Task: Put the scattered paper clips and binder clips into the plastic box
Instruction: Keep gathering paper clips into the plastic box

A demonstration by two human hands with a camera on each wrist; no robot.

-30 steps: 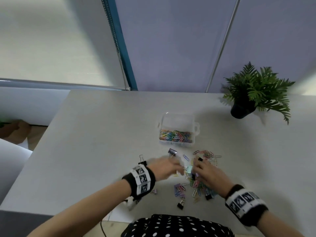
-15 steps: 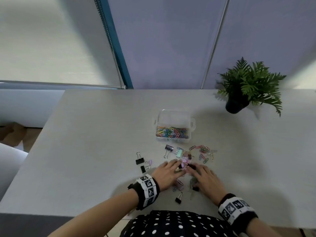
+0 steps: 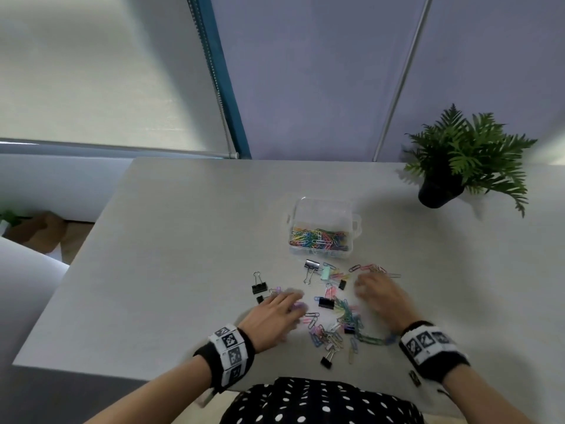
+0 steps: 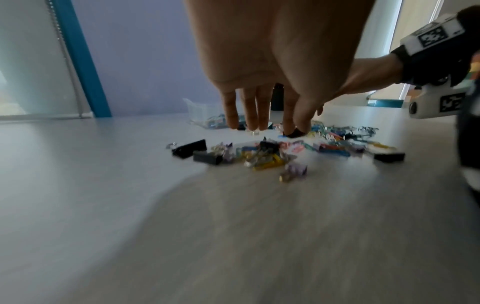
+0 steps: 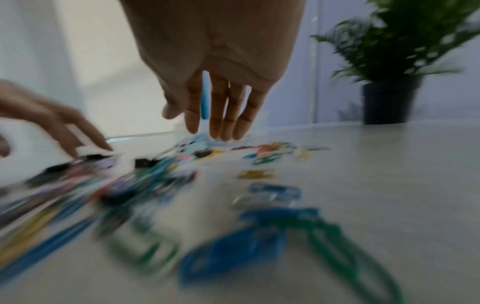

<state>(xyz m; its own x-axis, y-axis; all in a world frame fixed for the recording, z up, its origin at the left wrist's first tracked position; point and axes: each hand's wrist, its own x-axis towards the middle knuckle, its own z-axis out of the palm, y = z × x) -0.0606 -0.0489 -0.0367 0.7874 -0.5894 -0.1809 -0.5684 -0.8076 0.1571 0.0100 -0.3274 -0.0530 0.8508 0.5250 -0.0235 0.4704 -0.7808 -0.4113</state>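
Grey worktop [image 3: 171, 270]: one plastic box [image 3: 324, 215], one plant [image 3: 467, 154], many scattered clips [image 3: 339, 325]. Left hand [image 3: 275, 313] and right hand [image 3: 382, 296] palm-down, grip wide, fingers extended, holding nothing.

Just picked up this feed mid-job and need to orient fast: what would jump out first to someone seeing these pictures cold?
A scatter of coloured paper clips and black binder clips lies on the pale grey table, between the left hand and right hand, both spread flat with straight fingers. Just beyond sits the clear plastic box, open, already holding a layer of coloured clips. A green potted fern stands at the far right.
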